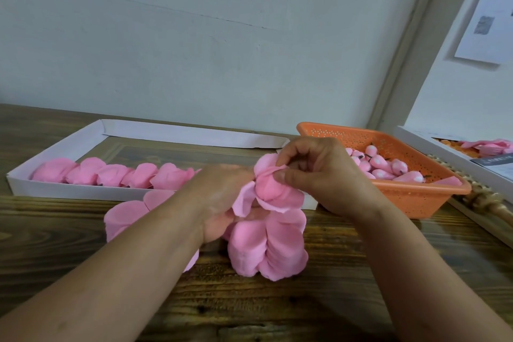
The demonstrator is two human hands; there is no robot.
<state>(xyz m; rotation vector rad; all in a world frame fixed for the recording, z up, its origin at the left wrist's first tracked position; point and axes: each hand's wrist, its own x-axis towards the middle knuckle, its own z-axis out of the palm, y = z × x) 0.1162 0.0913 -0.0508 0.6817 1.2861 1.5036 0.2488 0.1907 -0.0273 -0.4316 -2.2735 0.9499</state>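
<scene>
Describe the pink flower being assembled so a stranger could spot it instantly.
On the wooden table, look just in front of the long white tray. The flower is the petal cluster the right hand pinches and the left hand holds, raised above the loose petal stacks.

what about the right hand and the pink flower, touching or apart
Touching. The head view shows the right hand pinching a petal of the pink flower between thumb and fingertips, no gap.
</scene>
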